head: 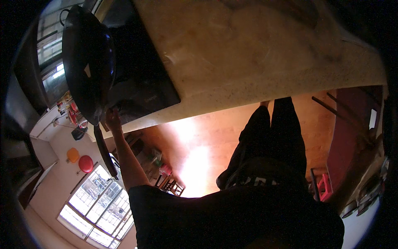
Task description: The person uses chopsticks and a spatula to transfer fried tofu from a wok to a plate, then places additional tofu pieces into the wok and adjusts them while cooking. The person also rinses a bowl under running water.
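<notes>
My left hand (113, 120) reaches to the front edge of a black glass-topped cooktop (143, 84), with its fingers bent beside the wok. The hand is dim, so I cannot tell whether it grips anything. A large black wok (84, 68) stands at the left side of the cooktop. Its long dark handle (104, 152) sticks out past the counter's edge, next to my left forearm, and a small loop handle (63, 17) shows at its far end. My right hand is out of view.
A tan stone-like countertop (236, 53) runs right from the cooktop. Jars and packets (74, 112) crowd the left corner. Behind me are a barred window (99, 205), a wooden stool (174, 186) and a red plastic stool (326, 188). Glare falls on the floor (224, 133).
</notes>
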A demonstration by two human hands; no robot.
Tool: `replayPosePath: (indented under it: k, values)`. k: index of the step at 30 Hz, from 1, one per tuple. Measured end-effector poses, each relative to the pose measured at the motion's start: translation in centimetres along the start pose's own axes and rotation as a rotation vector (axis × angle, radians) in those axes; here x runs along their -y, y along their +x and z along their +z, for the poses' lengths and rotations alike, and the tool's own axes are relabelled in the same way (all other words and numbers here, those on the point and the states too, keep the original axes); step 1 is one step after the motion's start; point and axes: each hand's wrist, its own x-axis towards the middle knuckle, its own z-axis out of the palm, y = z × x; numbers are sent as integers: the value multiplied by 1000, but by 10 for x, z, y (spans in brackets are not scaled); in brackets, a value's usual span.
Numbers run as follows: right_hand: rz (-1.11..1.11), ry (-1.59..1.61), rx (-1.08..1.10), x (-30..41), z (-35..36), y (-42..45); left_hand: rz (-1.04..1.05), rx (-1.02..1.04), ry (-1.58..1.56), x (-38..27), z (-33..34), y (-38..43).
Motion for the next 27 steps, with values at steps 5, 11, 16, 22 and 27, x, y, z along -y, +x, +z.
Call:
replayPosePath:
  k: [5, 11, 16, 22, 27]
  values:
    - [231, -1290, -617, -24, -80, -13, 309, -400, -94, 2, 21, -43]
    - [164, -3143, 188, -22, -208, -45, 107, -493, -45, -158, 91, -139]
    - [439, -2914, 176, -50, -321, -54, 20, -416, -48, -264, 133, -120]
    - [784, -2870, 436, -73, -357, -47, -81, -466, -10, -292, 138, -98]
    - [989, -2943, 680, -98, -384, -40, -114, -429, 56, -294, 141, -98]
